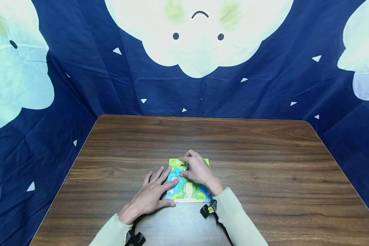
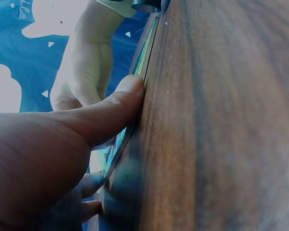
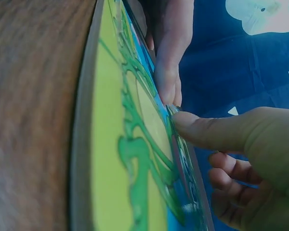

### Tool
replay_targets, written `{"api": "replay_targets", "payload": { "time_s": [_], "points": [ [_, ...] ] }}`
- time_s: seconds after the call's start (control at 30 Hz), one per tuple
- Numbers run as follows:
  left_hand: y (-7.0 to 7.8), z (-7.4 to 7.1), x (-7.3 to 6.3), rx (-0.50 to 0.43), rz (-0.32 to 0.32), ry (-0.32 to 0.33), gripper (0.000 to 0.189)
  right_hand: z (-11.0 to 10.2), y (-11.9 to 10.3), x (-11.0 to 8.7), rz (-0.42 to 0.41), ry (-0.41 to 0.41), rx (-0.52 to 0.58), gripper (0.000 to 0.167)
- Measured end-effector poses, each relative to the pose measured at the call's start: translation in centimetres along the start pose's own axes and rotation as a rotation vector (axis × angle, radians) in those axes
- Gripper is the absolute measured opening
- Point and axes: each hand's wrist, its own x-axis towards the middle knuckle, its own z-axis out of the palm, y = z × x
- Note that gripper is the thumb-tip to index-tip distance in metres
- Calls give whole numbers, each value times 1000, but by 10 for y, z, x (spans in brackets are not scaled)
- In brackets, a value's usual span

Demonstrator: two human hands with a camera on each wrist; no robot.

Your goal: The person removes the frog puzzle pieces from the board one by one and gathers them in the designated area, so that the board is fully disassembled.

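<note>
A frog picture puzzle (image 1: 188,194) lies flat on the table, green, yellow and blue, with its lower edge towards me. My right hand (image 1: 198,169) reaches over its upper part, thumb and fingers bent around a puzzle piece (image 1: 186,168) with the frog's eye on it. In the right wrist view the thumb (image 3: 192,126) presses at the edge of that piece, which stands slightly proud of the board. My left hand (image 1: 153,193) lies spread over the puzzle's left side, index fingertip on the picture. Its thumb (image 2: 120,98) rests against the puzzle's lower edge.
The puzzle sits near the front middle of a brown wood-grain table (image 1: 264,164) with rounded far corners. A dark blue cloth (image 1: 89,68) with white clouds hangs behind and at both sides. Wrist cameras are strapped on both sleeves (image 1: 233,212).
</note>
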Motion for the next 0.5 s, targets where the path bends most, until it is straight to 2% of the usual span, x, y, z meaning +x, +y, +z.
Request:
{"api": "replay_targets", "payload": {
  "time_s": [0.5],
  "points": [
    [-2, 2, -2, 8, 25, 29, 73, -12, 19, -8, -48, 5, 94, 48]
  ]
}}
